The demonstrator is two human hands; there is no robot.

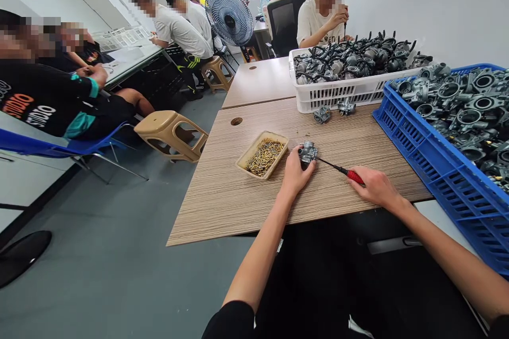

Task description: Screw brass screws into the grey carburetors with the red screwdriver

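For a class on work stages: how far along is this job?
Done: screwdriver brought to metal part; neither white basket nor blue basket is certainly finished work. In hand: left hand steadies the part, right hand holds the screwdriver. Left: probably plenty, given the many brass pieces.

A tan stool (161, 121) stands near a blue chair (59, 147), with a round-headed fan (229, 21) farther back.

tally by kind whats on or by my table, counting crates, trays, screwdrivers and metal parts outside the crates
Crates, white and blue: 2
Small tray: 1
Red-handled screwdriver: 1
Metal part in left hand: 1
Loose metal parts: 2
Total: 7
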